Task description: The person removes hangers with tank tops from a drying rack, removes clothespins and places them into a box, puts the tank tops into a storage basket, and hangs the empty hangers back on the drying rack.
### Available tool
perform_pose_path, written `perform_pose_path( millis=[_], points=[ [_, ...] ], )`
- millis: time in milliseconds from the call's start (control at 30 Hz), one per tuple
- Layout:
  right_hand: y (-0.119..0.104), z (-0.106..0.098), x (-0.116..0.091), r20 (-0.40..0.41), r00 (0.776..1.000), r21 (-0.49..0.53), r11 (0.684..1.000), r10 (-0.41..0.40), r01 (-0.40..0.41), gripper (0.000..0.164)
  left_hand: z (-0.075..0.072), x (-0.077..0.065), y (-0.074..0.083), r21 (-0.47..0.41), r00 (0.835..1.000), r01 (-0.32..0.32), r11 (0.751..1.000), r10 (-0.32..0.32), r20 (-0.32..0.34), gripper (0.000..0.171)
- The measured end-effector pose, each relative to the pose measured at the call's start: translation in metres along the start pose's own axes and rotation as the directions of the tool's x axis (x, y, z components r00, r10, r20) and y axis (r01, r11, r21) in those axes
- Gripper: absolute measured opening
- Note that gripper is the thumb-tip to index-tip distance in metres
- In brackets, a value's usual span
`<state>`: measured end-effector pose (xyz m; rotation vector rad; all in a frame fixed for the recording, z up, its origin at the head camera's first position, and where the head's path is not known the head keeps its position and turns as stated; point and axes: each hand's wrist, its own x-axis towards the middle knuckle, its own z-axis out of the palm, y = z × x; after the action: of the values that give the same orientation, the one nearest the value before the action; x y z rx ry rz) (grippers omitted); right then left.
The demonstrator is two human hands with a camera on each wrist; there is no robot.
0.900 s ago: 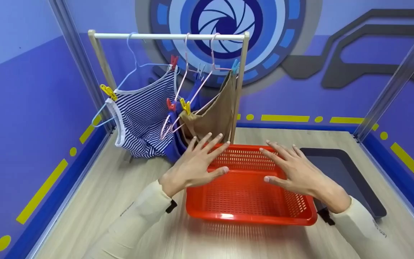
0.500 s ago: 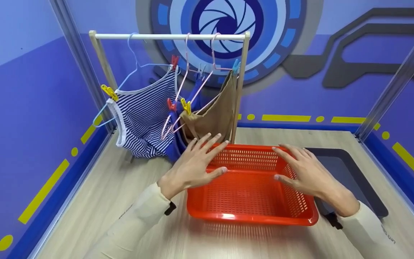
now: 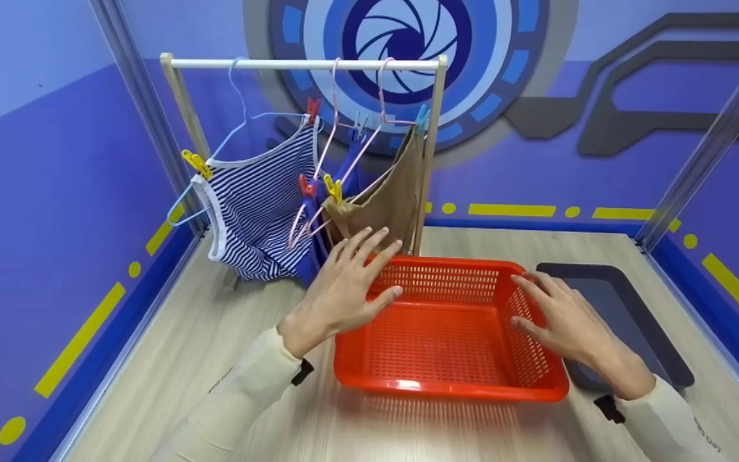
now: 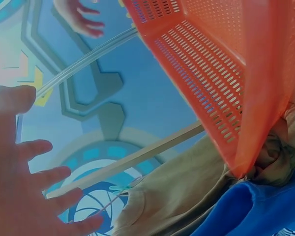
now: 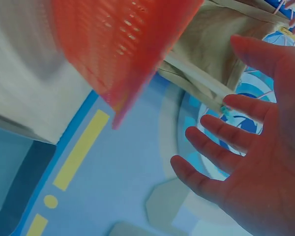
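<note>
In the head view my left hand (image 3: 344, 289) is spread over the left rim of a red plastic basket (image 3: 440, 389), palm down and holding nothing. My right hand (image 3: 562, 314) hovers at the basket's right side with its fingers slightly bent and nothing in them. Through the basket's open top only its perforated floor shows. The left wrist view shows the spread fingers of my left hand (image 4: 24, 182) apart from the basket wall (image 4: 201, 73). Likewise, the right wrist view has my right hand (image 5: 255, 142) with its fingers apart, away from the basket (image 5: 118, 44).
Behind the basket stands a drying rack (image 3: 305, 65) with hangers. A striped top (image 3: 260, 199), a brown garment (image 3: 382, 218) and a blue garment (image 3: 308, 266) hang there, clipped with clothespins (image 3: 196, 164). A dark tray (image 3: 626, 314) lies at the right. Printed panels surround the table (image 3: 170, 372).
My right hand has moved right, from over the basket to its right side. My left hand has shifted slightly up and left. The basket and hanging clothes have stayed in place.
</note>
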<state>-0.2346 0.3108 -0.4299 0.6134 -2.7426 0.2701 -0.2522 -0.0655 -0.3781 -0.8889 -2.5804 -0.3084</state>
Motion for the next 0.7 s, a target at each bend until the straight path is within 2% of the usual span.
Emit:
perform_pose_path(
  millis=[233,367,700],
  points=[
    [0.011,0.007,-0.009,-0.065,0.998,-0.007,1.0,-0.008,0.008,0.063,-0.006,0.001,-0.002,0.009,0.995,0.022,1.0,-0.021,-0.095,0.061],
    [0.015,0.011,-0.012,-0.065,0.998,-0.012,1.0,0.005,-0.006,0.061,-0.008,0.002,-0.006,-0.012,0.985,0.028,1.0,-0.029,-0.172,0.057],
    [0.019,0.019,-0.02,-0.052,0.997,-0.006,0.998,0.065,-0.066,0.058,-0.016,0.005,-0.016,-0.069,0.923,0.008,0.998,-0.034,-0.383,0.047]
  ],
)
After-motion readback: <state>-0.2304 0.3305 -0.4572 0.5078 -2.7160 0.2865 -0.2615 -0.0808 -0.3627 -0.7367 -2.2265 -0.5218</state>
